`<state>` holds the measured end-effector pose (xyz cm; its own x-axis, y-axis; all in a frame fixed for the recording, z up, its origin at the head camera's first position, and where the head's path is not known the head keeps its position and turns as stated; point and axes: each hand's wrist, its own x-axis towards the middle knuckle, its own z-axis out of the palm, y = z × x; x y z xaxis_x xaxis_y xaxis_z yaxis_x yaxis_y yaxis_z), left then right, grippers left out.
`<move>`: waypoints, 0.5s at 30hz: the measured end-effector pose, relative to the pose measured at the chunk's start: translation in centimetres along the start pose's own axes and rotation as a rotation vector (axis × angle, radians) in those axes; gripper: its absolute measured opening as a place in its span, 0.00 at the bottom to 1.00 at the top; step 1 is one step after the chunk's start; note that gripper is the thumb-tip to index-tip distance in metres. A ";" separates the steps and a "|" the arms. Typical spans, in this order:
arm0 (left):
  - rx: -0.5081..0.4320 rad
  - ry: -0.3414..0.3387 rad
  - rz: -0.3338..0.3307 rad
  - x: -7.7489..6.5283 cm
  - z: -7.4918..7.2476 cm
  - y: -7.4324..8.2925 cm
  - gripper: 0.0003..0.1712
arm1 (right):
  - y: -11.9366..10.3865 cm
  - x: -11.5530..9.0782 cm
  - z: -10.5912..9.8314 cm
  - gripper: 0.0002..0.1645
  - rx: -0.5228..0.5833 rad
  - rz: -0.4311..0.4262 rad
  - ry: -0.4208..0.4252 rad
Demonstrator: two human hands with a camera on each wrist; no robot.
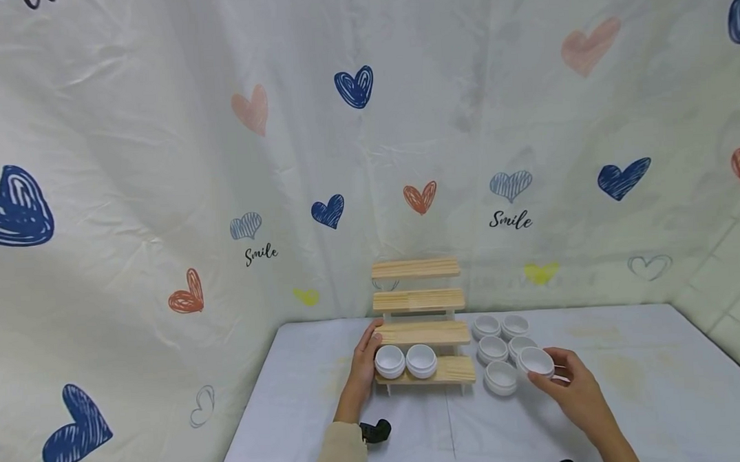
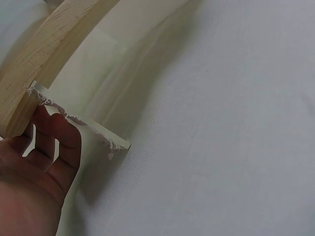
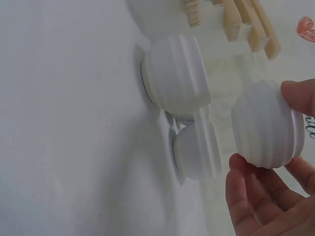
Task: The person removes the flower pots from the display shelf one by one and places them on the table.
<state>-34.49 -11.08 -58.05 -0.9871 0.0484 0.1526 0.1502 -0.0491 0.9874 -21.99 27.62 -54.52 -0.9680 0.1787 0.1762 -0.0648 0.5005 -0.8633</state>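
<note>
A tiered wooden display stand (image 1: 420, 333) stands at the back of the table, with two small white ribbed bowls (image 1: 422, 362) on its lowest step. My left hand (image 1: 365, 362) grips the stand's left side. In the left wrist view, the curled fingers (image 2: 66, 142) sit under the plank (image 2: 37, 59), by its white side support. My right hand (image 1: 572, 384) holds another small white bowl (image 3: 268, 125) upright between thumb and fingers. That bowl is raised off the table in the right wrist view. Several matching bowls (image 1: 492, 350) stand in a cluster right of the stand.
A white cloth covers the table (image 1: 637, 385). Behind it hangs a pale curtain (image 1: 440, 138) printed with hearts. A small black object (image 1: 377, 432) shows at the left wrist. The stand's upper three steps (image 1: 418, 300) hold no bowls.
</note>
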 end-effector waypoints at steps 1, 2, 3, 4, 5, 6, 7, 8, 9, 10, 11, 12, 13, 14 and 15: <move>-0.002 0.000 -0.001 0.0 0.0 0.0 0.26 | 0.1 0.0 0.0 0.42 -0.001 0.002 -0.002; 0.000 0.000 0.000 0.0 -0.1 0.1 0.26 | 0.1 0.0 0.0 0.42 -0.001 0.003 -0.003; 0.002 -0.002 0.002 0.0 -0.1 0.1 0.26 | 0.1 0.0 0.0 0.43 -0.002 0.007 -0.005; -0.003 -0.003 0.000 0.0 -0.1 0.1 0.26 | 0.1 0.0 0.0 0.43 -0.005 0.011 -0.005; -0.005 -0.001 -0.001 0.0 -0.1 0.1 0.26 | 0.1 0.0 0.0 0.43 -0.006 0.016 -0.007; -0.009 -0.001 -0.002 -0.1 -0.1 0.1 0.26 | 0.2 0.0 0.0 0.44 -0.005 0.021 -0.010; -0.008 0.000 0.000 -0.1 -0.2 0.1 0.26 | 0.2 0.0 -0.1 0.44 -0.004 0.029 -0.014; -0.014 0.002 -0.001 -0.1 -0.2 0.1 0.26 | 0.2 0.0 -0.1 0.44 -0.003 0.038 -0.019; -0.012 0.003 -0.002 -0.1 -0.2 0.1 0.26 | 0.3 0.0 -0.1 0.45 -0.007 0.047 -0.025; -0.015 0.005 -0.004 -0.1 -0.1 0.0 0.26 | 0.4 0.0 -0.1 0.46 -0.011 0.057 -0.031; -0.008 0.006 -0.003 -0.1 -0.1 0.0 0.26 | 0.5 0.1 -0.1 0.47 -0.013 0.065 -0.038; -0.007 0.006 -0.003 -0.1 -0.1 0.0 0.26 | 0.6 0.1 -0.2 0.47 -0.015 0.072 -0.043; -0.002 0.007 -0.003 -0.1 -0.1 0.0 0.26 | 0.7 0.1 -0.2 0.48 -0.019 0.078 -0.050; -0.005 0.007 -0.005 0.0 -0.1 0.0 0.26 | 0.8 0.2 -0.3 0.49 -0.022 0.082 -0.054; 0.002 0.005 -0.003 0.0 0.0 0.0 0.26 | 0.9 0.2 -0.3 0.49 -0.025 0.084 -0.058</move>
<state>-34.50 -11.12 -58.08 -0.9877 0.0440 0.1499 0.1478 -0.0474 0.9879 -22.20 28.41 -55.13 -0.9823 0.1716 0.0752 0.0226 0.5066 -0.8619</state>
